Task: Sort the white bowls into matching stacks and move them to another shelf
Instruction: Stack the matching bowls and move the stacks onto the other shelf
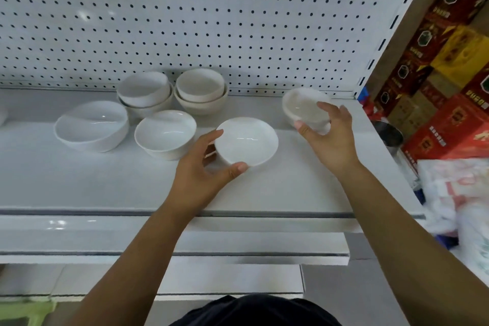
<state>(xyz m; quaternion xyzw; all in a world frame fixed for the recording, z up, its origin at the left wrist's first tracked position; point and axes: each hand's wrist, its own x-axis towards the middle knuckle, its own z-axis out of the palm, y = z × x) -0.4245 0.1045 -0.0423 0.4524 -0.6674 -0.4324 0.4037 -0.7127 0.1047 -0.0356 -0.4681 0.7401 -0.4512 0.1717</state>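
Several white bowls stand on a white shelf (79, 185). My left hand (203, 169) grips a shallow white bowl (247, 141) by its near left rim, thumb on the front edge. My right hand (328, 137) holds a small white bowl (301, 106), tilted and blurred, at the shelf's right end. Left of these sit a single deep bowl (165, 132) and a large slanted-rim bowl (92, 124). Behind them are two short stacks, one on the left (145, 92) and one on the right (201, 90).
A white pegboard (185, 21) backs the shelf. Lower shelves (185, 243) step out below the front edge. Red and yellow boxes (449, 74) pile up beyond the right upright, with a metal pot (389, 135) and plastic-wrapped goods (455, 193).
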